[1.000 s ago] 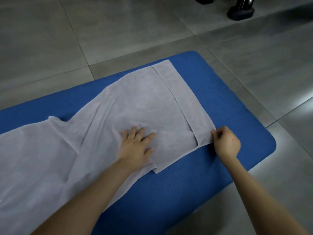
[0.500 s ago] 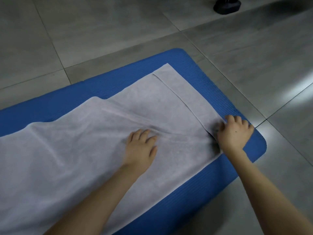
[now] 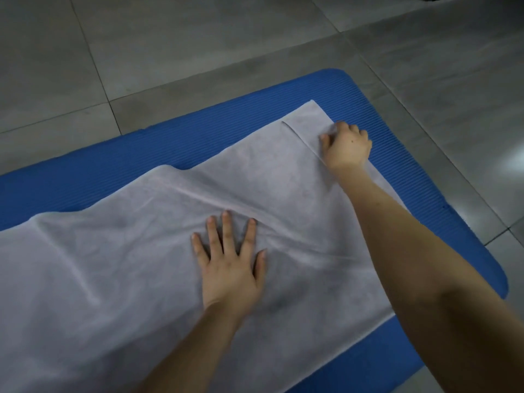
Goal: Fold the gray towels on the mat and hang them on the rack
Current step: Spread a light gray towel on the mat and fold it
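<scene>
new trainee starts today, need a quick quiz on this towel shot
1. True or false: the left hand lies flat on the towel, fingers spread.
2. The right hand is: A) at the towel's left end, B) near the towel's far right corner, C) on the bare floor.
3. What colour is the mat under the towel?

Key: 1 true; 2 B; 3 blue.
</scene>
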`<control>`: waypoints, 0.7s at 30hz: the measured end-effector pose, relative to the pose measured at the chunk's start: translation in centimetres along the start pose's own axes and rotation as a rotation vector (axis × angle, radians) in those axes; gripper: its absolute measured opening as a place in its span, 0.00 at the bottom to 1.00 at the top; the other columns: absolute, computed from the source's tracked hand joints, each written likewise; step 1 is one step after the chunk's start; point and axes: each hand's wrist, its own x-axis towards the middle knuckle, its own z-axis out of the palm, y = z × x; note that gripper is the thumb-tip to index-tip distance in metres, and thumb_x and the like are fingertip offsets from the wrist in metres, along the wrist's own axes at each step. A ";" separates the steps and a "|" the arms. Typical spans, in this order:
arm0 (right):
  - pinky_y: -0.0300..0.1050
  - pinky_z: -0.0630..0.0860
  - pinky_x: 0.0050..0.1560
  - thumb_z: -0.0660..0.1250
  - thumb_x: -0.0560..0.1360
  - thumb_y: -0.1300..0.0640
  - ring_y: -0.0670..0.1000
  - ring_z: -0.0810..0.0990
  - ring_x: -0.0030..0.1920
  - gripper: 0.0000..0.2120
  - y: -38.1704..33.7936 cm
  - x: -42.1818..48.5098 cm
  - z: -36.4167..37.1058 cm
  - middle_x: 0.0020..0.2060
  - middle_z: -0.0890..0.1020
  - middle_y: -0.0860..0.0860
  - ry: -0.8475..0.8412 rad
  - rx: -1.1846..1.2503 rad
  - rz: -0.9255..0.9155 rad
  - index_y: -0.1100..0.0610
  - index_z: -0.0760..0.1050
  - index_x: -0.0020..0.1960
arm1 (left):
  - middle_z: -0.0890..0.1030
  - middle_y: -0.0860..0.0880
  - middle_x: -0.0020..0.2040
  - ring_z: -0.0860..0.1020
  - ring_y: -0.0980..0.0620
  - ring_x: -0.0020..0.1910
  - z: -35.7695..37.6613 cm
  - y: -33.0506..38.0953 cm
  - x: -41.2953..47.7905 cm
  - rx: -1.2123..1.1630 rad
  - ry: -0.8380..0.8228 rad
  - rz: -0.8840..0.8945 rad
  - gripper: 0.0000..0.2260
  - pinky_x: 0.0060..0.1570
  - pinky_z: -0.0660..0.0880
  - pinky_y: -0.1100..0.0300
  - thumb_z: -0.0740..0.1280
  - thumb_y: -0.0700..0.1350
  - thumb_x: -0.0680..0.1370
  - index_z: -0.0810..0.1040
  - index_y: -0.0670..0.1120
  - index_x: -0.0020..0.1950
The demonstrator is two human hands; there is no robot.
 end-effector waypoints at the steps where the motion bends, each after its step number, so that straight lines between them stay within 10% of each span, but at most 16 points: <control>1: 0.54 0.63 0.61 0.57 0.78 0.48 0.62 0.69 0.61 0.21 -0.4 0.7 0.3 0.60 0.74 0.60 0.011 -0.018 0.021 0.60 0.71 0.64 | 0.57 0.37 0.75 0.55 0.33 0.73 0.0 0.0 0.0 -0.004 -0.003 -0.005 0.26 0.68 0.50 0.32 0.50 0.58 0.78 0.59 0.51 0.75; 14: 0.52 0.60 0.62 0.60 0.76 0.49 0.57 0.72 0.60 0.13 0.0 6.1 -0.6 0.56 0.79 0.54 0.138 0.057 0.275 0.51 0.78 0.58 | 0.60 0.38 0.75 0.54 0.34 0.74 0.0 0.1 0.3 0.023 -0.033 -0.036 0.27 0.67 0.51 0.33 0.50 0.59 0.77 0.57 0.52 0.75; 21: 0.56 0.59 0.65 0.58 0.77 0.45 0.61 0.70 0.62 0.22 1.7 1.3 0.2 0.63 0.74 0.59 0.098 -0.026 0.061 0.53 0.70 0.68 | 0.57 0.38 0.75 0.53 0.35 0.74 -0.2 0.1 0.2 0.011 -0.049 -0.037 0.28 0.68 0.50 0.33 0.50 0.59 0.77 0.55 0.53 0.76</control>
